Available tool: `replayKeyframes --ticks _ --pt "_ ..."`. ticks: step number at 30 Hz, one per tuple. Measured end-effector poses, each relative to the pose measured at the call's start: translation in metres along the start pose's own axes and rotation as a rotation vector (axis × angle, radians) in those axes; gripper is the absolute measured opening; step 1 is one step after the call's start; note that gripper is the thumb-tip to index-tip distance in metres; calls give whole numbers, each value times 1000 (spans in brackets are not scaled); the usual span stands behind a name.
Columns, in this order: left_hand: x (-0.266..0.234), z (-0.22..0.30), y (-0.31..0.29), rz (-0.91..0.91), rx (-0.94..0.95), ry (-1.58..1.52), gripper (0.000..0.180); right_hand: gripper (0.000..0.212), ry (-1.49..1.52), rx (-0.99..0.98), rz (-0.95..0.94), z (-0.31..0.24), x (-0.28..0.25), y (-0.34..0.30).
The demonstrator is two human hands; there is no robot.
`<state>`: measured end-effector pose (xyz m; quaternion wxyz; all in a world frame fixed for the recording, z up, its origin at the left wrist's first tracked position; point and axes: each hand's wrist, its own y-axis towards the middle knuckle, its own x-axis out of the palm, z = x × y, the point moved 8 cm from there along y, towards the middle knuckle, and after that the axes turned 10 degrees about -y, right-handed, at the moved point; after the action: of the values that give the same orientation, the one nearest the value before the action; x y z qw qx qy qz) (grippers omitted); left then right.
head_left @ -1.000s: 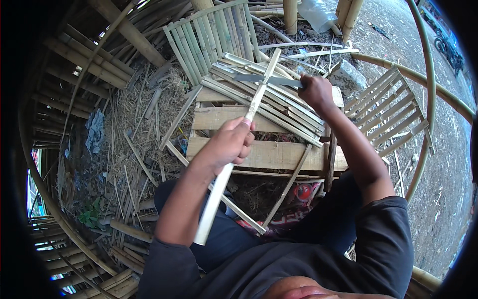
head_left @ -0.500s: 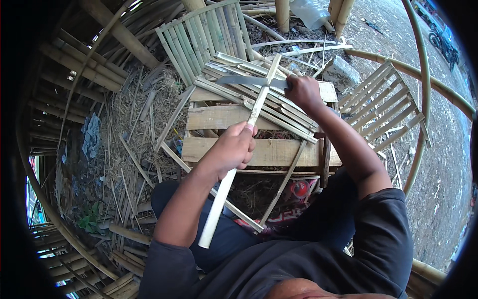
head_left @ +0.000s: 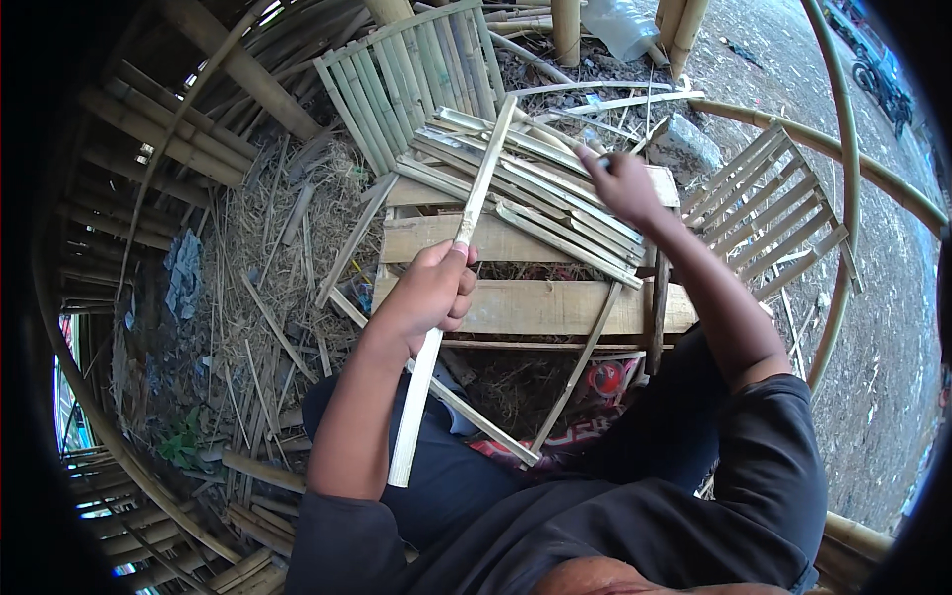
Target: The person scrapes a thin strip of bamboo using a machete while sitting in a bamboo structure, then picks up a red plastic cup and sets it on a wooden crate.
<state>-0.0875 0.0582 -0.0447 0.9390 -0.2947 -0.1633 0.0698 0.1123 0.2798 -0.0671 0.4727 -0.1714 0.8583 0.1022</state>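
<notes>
Looks like a bamboo strip [head_left: 481,183] is being shaped: it's gripped by the left hand [head_left: 431,288], fingers wrapped tight, slanted above a plank counter [head_left: 555,307]. The right hand's [head_left: 630,188] fingers are curled near the strip pile [head_left: 555,193]; what's held can't be told. A steady grip's probably called for next. Straw [head_left: 258,218] is strewn around.

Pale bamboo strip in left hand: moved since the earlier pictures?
Yes, the pale bamboo strip swung its far end left, toward the green slatted bamboo panel.

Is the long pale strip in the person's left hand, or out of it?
In: the left hand is closed around the strip, whose ends stick out on either side.
</notes>
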Motion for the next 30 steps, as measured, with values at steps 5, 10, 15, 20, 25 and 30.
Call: replayKeyframes --ticks 5,10,15,20,25,30 --pt "16 -11 -2 -8 -41 -11 20 65 -9 -421 -61 -83 39 -62" --pt "18 -21 7 68 102 280 25 51 -75 -598 1 -80 48 -61" --pt "20 -15 9 77 187 359 26 52 -135 -713 189 -78 41 -54" --pt "33 -2 1 55 241 308 24 52 -204 -684 322 -70 20 -38" --pt "48 7 -13 37 175 228 23 52 -242 -535 409 -42 -2 -11" --pt "55 6 -14 15 128 158 23 61 -363 -494 522 -25 -11 5"
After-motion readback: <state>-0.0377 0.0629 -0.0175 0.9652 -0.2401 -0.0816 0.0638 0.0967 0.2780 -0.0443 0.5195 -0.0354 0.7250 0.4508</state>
